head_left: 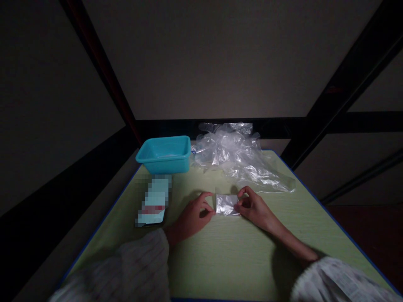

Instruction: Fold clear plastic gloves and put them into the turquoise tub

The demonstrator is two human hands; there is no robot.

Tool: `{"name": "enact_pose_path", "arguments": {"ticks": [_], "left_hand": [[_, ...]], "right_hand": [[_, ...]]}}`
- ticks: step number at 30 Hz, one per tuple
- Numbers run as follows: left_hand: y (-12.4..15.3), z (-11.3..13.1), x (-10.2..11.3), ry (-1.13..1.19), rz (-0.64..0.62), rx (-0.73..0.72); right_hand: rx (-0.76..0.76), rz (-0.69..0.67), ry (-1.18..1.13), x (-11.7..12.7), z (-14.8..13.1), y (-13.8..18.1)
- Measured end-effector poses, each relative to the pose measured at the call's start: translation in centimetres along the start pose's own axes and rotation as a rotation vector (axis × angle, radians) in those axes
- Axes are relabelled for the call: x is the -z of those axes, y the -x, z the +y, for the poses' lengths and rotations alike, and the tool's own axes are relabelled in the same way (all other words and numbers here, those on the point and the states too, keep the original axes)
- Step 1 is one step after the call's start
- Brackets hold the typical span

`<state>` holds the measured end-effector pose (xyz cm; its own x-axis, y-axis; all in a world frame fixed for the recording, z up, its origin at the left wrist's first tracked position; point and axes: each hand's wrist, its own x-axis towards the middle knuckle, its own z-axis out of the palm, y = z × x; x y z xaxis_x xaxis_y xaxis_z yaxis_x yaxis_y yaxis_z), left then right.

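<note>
A small folded piece of clear plastic film [226, 204] lies on the pale green table [220, 260], held at both ends. My left hand [192, 218] pinches its left edge between thumb and fingers. My right hand [253, 207] pinches its right edge the same way. Both wrists rest on the table, and both sleeves are light and ribbed.
A heap of crumpled clear plastic bags [236, 155] lies at the far middle of the table. A turquoise plastic tub [165, 154] stands at the far left. A phone [154, 201] lies left of my hands. Dark metal frame bars [333, 96] rise behind the table.
</note>
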<state>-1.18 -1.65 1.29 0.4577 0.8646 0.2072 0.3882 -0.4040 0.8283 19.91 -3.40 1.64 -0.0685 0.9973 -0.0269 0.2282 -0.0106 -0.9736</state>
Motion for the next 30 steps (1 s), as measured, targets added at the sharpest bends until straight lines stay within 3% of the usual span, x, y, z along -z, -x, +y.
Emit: {"name": "enact_pose_path", "arguments": {"ticks": [4, 8, 13, 16, 22, 30], "left_hand": [[0.3, -0.3, 0.4, -0.061, -0.059, -0.093], [0.6, -0.1, 0.8, -0.274, -0.030, -0.305], [0.7, 0.5, 1.2, -0.539, -0.285, -0.493], [0.7, 0.3, 1.1, -0.615, -0.373, -0.489], [0.8, 0.1, 1.1, -0.641, -0.401, -0.449], [0.8, -0.1, 1.1, -0.682, -0.411, -0.415]], "right_hand": [[-0.004, -0.001, -0.006, 0.0, 0.1, -0.1], [-0.009, -0.009, -0.016, 0.1, 0.0, -0.2], [-0.010, -0.024, -0.023, 0.0, -0.1, -0.3], [-0.017, -0.033, -0.017, 0.1, -0.2, -0.3], [-0.021, -0.029, 0.027, 0.7, -0.6, -0.2], [0.303, 0.094, 0.500, 1.4, -1.9, 1.3]]}}
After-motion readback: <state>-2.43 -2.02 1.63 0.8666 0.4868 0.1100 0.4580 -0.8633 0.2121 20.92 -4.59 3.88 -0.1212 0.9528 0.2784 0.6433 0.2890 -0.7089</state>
